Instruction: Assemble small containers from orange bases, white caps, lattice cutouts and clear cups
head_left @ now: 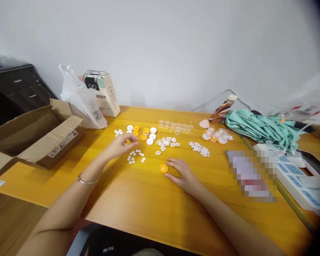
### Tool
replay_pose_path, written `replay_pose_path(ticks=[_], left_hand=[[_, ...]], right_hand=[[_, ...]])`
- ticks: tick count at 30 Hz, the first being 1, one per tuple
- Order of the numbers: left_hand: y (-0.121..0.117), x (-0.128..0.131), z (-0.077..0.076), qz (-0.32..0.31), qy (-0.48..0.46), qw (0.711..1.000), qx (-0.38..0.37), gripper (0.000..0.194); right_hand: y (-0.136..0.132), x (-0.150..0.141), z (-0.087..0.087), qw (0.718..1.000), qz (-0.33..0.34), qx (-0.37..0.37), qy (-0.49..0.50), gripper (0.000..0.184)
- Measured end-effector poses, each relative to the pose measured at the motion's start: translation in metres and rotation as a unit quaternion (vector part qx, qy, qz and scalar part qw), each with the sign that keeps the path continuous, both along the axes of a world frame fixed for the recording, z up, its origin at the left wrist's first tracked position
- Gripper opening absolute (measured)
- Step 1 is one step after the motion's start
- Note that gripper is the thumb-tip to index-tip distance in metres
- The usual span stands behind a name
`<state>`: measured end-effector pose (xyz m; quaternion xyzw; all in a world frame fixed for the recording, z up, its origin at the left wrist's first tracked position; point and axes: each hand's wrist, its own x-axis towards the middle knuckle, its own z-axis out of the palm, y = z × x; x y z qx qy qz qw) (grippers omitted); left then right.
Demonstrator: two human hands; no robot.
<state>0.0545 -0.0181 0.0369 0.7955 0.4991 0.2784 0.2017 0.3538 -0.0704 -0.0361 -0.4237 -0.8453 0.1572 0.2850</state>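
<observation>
My left hand (122, 144) reaches over the yellow table (138, 199) with its fingers pinched together just above a cluster of small white discs (135, 156); what the fingertips hold is too small to make out. My right hand (183, 173) lies flat on the table, fingers spread, touching an orange round cap (163, 168). Beyond the left hand lie orange and white round caps (146, 133). Farther right are white patterned pieces (167, 143) and another heap of them (200, 148).
Clear small cups (175, 126) and assembled orange-and-clear pieces (216, 135) sit at the back. An open cardboard box (34, 137) stands at left, with a plastic bag (81, 99) and paper bag (108, 96) behind. A bottle (223, 109), green cloth (264, 128) and boxes (296, 177) crowd the right.
</observation>
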Motion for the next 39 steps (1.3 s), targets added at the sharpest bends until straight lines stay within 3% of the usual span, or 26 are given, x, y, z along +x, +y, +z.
replay_pose_path(ticks=[3,6,12,17,26,39], left_hand=[[0.02,-0.046,0.002,0.046,0.083,0.993,-0.077,0.019],[0.028,-0.066,-0.009,0.028,0.076,0.988,-0.129,0.019],[0.032,-0.062,-0.024,0.004,0.043,0.988,-0.148,0.02],[0.033,-0.058,-0.024,0.038,0.045,0.992,-0.111,0.022],[0.033,-0.054,-0.03,0.049,0.064,0.99,-0.119,0.025],[0.033,-0.058,-0.028,0.042,0.002,0.986,-0.164,0.024]], right_hand=[[0.0,0.0,0.002,1.0,0.0,-0.001,0.002,0.031],[0.0,0.0,0.003,1.0,0.003,-0.001,-0.003,0.029],[-0.002,-0.001,0.006,1.0,0.006,-0.014,-0.012,0.027],[-0.003,0.0,0.007,1.0,0.007,-0.013,-0.015,0.027],[-0.002,0.0,0.005,1.0,0.008,-0.002,-0.013,0.027],[-0.003,0.0,0.008,1.0,0.009,-0.003,-0.014,0.026]])
